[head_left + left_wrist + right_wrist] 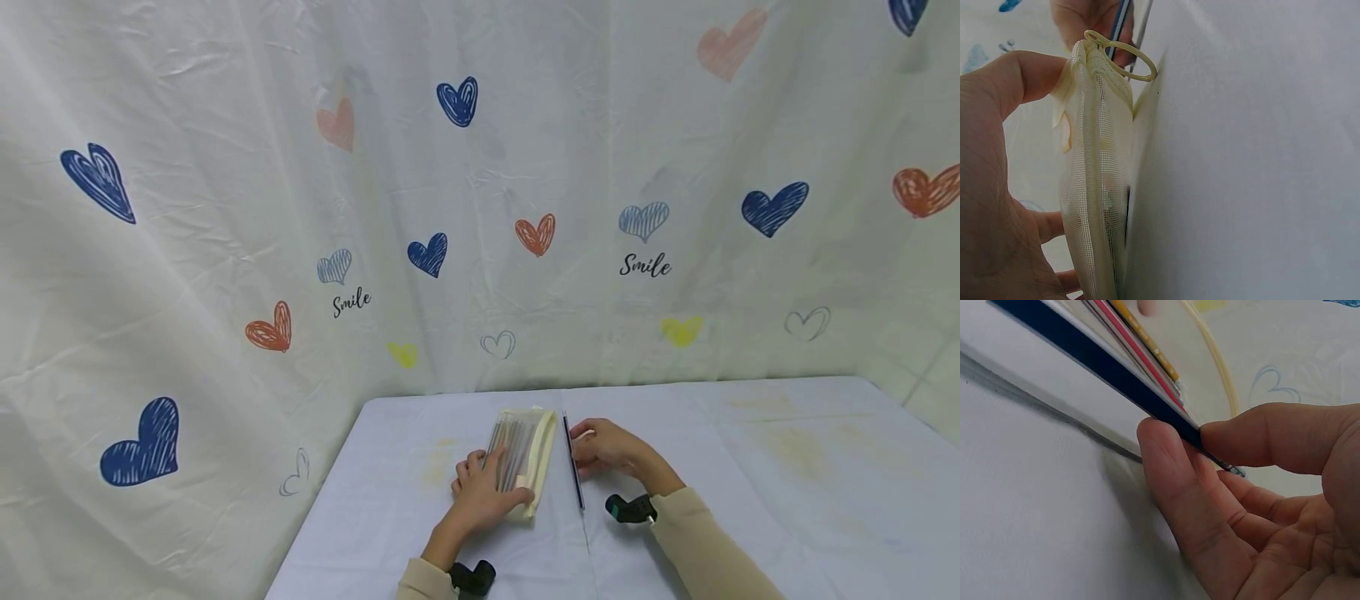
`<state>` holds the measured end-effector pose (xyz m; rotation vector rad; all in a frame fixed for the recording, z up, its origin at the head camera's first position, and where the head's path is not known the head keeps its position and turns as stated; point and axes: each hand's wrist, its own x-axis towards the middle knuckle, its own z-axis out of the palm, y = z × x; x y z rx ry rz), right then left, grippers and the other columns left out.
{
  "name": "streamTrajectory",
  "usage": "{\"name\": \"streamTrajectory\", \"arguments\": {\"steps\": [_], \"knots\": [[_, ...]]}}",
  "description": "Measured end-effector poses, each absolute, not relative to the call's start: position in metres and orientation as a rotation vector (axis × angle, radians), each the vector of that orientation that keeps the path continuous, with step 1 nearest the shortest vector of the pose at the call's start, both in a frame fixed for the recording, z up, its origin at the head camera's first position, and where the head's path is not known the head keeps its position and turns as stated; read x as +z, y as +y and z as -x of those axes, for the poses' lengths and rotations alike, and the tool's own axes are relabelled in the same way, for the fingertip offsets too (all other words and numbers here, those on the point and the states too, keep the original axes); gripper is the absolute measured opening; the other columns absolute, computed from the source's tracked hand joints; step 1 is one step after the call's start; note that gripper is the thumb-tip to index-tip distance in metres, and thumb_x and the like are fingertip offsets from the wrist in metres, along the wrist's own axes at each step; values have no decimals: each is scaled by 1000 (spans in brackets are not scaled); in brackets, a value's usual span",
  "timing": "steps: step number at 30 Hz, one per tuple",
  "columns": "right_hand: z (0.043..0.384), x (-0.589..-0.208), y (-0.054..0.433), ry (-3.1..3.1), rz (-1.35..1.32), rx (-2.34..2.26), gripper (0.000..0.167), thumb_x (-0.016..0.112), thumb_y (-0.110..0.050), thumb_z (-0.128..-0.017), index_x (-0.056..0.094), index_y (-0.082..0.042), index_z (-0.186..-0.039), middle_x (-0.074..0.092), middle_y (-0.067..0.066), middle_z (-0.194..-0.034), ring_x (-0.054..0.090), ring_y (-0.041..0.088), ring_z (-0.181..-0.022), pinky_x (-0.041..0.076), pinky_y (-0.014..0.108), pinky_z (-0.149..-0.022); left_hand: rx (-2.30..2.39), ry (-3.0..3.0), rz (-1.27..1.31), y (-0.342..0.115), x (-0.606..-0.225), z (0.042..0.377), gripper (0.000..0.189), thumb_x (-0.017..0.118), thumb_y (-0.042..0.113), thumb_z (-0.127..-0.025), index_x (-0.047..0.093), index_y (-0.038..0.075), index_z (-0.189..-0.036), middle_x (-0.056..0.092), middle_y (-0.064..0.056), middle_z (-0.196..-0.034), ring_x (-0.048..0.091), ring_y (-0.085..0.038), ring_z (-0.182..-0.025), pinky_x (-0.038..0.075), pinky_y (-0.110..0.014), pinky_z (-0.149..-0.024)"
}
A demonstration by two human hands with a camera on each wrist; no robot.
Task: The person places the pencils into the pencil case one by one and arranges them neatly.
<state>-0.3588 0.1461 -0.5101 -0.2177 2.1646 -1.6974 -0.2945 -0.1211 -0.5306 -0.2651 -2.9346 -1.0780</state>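
A pale yellow zip pouch (542, 454) with a clear front lies on the table, several slim pencils showing inside. My left hand (480, 492) rests across its near part, thumb and fingers spread apart. In the left wrist view the thumb presses near the corner of the mesh edge (1094, 187), beside a yellow loop (1141, 65). Just right of the pouch, my right hand (607, 447) pinches a long, slim dark blue pencil (573, 467) between thumb and fingers. Its pale edge and small shiny end show in the right wrist view, where the pencil (1110, 365) slants across.
A white cloth covers the table (750, 492), with faint yellowish stains and a crease near the middle. Behind and to the left hangs a white curtain (525, 167) printed with hearts. Each wrist wears a black camera (630, 508).
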Motion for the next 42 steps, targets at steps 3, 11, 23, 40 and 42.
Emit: {"name": "streamTrajectory", "arguments": {"steps": [3,11,23,40,42], "knots": [[357,-508,143,2177,164,-1664,43,64,4,-87,49,10,-127,64,10,-95,64,19,-80,60,33,-70,-1084,-2934,263,-121,-531,294,99,72,64,-75,39,21,-157,32,-19,-153,27,-39,-135,25,-67,-103],[352,-505,132,2183,133,-1639,42,64,5,-88,49,10,-127,65,11,-94,63,20,-77,60,33,-67,-1080,-2934,255,-120,-530,294,99,73,63,-75,39,19,-157,33,-19,-153,27,-40,-136,24,-68,-104],[348,-501,125,2156,158,-1645,41,62,6,-87,49,11,-125,64,10,-86,62,18,-72,59,29,-63,-1075,-2931,257,-121,-529,293,100,72,64,-74,39,19,-157,33,-19,-153,27,-40,-135,24,-67,-104],[346,-505,105,2161,152,-1785,48,63,5,-87,45,13,-131,68,15,-94,67,18,-78,60,32,-67,-1076,-2931,251,-119,-527,292,100,73,64,-74,40,17,-157,34,-20,-152,27,-40,-135,25,-67,-104],[345,-505,103,2168,144,-1799,47,63,5,-88,45,13,-131,68,17,-95,68,19,-78,61,33,-68,-1077,-2928,250,-119,-526,292,100,73,63,-74,40,17,-157,34,-20,-152,27,-41,-135,25,-67,-104]]}}
